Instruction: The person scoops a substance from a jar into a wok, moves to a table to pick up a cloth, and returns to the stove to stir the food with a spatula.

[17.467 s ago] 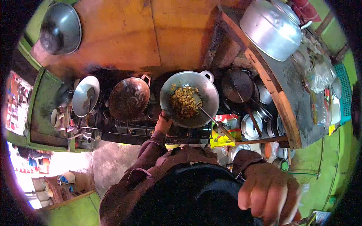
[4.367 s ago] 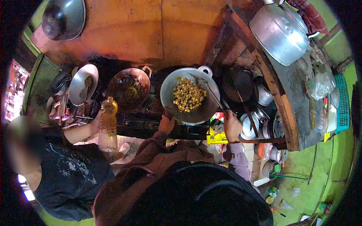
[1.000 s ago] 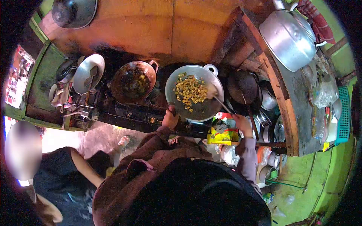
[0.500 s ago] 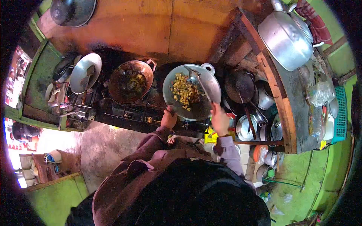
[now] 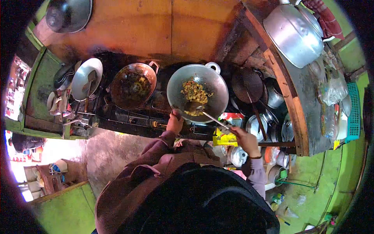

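A grey metal wok [image 5: 218, 84] on the stove holds a heap of small yellow-brown food pieces [image 5: 194, 91]. My left hand [image 5: 175, 122] is closed at the wok's near left edge, around what looks like its near handle, which it mostly hides. My right hand [image 5: 246, 141], to the right of the wok and nearer to me, is closed on the handle of a metal spatula [image 5: 212, 117]. The spatula's blade lies in the near part of the wok, beside some of the food.
A brown wok [image 5: 117, 91] with dark oil and a white pan [image 5: 79, 81] with a ladle stand left. Dark pans [image 5: 247, 84] and lids are to the right. A large kettle [image 5: 294, 37] sits on the wooden shelf [image 5: 298, 132]. Yellow packaging [image 5: 225, 139] lies near my right hand.
My right hand has moved right and toward me, bringing the spatula's blade from the wok's far side to its near side. The food is heaped differently. My left hand stays at the edge.
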{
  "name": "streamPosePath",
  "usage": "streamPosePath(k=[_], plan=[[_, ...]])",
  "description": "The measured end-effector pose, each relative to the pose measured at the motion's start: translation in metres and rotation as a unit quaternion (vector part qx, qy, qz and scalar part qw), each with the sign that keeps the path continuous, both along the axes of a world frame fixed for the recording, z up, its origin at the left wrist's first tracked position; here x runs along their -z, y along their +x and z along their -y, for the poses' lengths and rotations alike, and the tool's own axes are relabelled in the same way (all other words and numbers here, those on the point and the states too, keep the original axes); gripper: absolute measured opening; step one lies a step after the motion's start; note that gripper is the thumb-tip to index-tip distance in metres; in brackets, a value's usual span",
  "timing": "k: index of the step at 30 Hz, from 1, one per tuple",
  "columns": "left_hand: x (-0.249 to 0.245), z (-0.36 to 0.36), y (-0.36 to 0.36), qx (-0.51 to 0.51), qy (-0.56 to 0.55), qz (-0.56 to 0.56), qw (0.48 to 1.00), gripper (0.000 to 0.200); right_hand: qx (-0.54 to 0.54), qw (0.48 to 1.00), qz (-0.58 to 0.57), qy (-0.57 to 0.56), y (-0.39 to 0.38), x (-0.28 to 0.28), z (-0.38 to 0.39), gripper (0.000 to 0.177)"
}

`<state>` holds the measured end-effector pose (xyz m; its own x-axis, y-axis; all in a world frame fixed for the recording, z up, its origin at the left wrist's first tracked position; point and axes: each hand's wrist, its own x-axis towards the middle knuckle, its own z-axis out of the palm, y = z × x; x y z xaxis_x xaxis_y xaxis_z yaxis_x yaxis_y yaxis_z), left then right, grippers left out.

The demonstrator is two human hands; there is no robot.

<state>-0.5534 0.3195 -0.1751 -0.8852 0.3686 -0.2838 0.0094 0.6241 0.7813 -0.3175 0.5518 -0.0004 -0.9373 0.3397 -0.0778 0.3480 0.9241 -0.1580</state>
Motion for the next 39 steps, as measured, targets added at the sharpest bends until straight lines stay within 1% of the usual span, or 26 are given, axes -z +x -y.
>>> streamPosePath(k=[1,4,6,9,10,11,12,13,14,15,16,17,19,21,22,24,26,29,31,33,34,35,36,37,38,39], plan=[[0.001,0.000,-0.001,-0.001,-0.003,-0.005,1.000,0.059,-0.001,1.000,-0.028,0.011,0.004,-0.018,-0.002,0.040],[-0.003,0.000,0.001,-0.008,0.006,-0.006,1.000,0.058,0.033,0.999,0.006,-0.009,0.011,-0.083,0.014,0.032],[-0.004,0.000,0.002,-0.007,0.009,0.001,1.000,0.058,0.105,0.988,0.080,-0.078,0.014,-0.117,0.027,0.035],[-0.006,0.001,0.003,-0.005,0.029,-0.003,1.000,0.058,0.059,0.993,0.028,-0.094,0.042,-0.106,0.025,0.041],[-0.007,0.002,0.003,-0.004,0.045,-0.012,0.999,0.057,0.054,0.991,0.057,-0.108,0.038,-0.112,0.031,0.040],[0.022,-0.002,-0.002,-0.006,0.045,-0.013,0.999,0.057,0.056,0.993,0.087,-0.057,0.040,-0.095,0.031,0.036],[0.077,-0.009,-0.012,-0.031,0.083,0.041,0.995,0.057,0.069,0.991,0.095,-0.072,0.028,-0.092,0.038,0.036],[0.080,-0.007,-0.012,-0.043,0.100,0.068,0.992,0.057,0.081,0.988,0.102,-0.088,0.017,-0.088,0.046,0.037],[0.082,-0.006,-0.012,-0.057,0.117,0.094,0.987,0.057,0.098,0.988,0.109,-0.057,0.014,-0.044,0.038,0.031],[0.032,-0.002,-0.002,-0.036,0.069,0.036,0.996,0.057,0.127,0.984,0.115,-0.057,-0.004,-0.035,0.042,0.027],[-0.003,0.000,0.006,-0.013,0.021,-0.022,0.999,0.056,0.124,0.987,0.085,-0.052,-0.019,-0.024,0.042,0.024],[-0.010,-0.001,0.007,-0.011,0.020,-0.021,1.000,0.056,0.126,0.987,0.085,-0.053,-0.026,-0.014,0.032,0.024],[-0.018,-0.001,0.004,0.004,0.010,0.026,1.000,0.046,0.061,0.986,-0.040,-0.148,-0.035,0.009,0.006,0.026],[-0.015,0.000,0.003,0.001,0.024,0.010,1.000,0.047,-0.104,0.960,-0.230,-0.121,-0.036,0.043,-0.041,0.028],[-0.014,0.000,0.003,0.000,0.032,0.004,0.999,0.047,-0.042,0.971,-0.134,-0.195,-0.033,0.018,-0.045,0.029],[-0.010,0.000,0.001,0.001,0.042,-0.003,0.999,0.048,0.104,0.950,0.075,-0.284,-0.029,-0.040,-0.050,0.034],[-0.005,-0.001,0.000,0.001,0.048,-0.003,0.999,0.048,0.161,0.938,0.124,-0.280,-0.029,-0.057,-0.054,0.034],[-0.003,-0.001,-0.001,0.010,0.016,0.000,1.000,0.049,0.130,0.952,0.072,-0.267,-0.026,-0.009,-0.087,0.031],[-0.014,0.000,-0.002,-0.002,-0.009,0.050,0.999,0.054,0.160,0.879,0.096,-0.438,-0.044,0.011,-0.091,0.031],[-0.014,0.001,-0.003,0.002,-0.007,0.042,0.999,0.056,0.180,0.896,0.070,-0.401,-0.067,0.081,-0.091,0.037],[-0.013,0.001,-0.004,0.006,-0.004,0.033,0.999,0.058,0.190,0.903,0.055,-0.381,-0.073,0.092,-0.087,0.040],[-0.011,0.000,-0.004,0.006,-0.004,0.033,0.999,0.058,0.199,0.910,0.041,-0.362,-0.078,0.102,-0.082,0.043],[-0.007,0.000,-0.006,0.006,-0.005,0.026,1.000,0.059,0.147,0.956,-0.029,-0.253,-0.082,0.104,-0.075,0.044],[-0.008,0.001,-0.008,0.004,-0.007,0.020,1.000,0.059,0.091,0.981,-0.098,-0.139,-0.087,0.097,-0.062,0.045],[-0.008,0.002,-0.008,0.004,-0.008,0.020,1.000,0.059,0.099,0.974,-0.151,-0.137,-0.083,0.086,-0.054,0.045],[-0.015,0.002,-0.007,0.004,-0.016,0.018,1.000,0.059,0.086,0.980,-0.142,-0.108,-0.079,0.098,-0.070,0.041]])
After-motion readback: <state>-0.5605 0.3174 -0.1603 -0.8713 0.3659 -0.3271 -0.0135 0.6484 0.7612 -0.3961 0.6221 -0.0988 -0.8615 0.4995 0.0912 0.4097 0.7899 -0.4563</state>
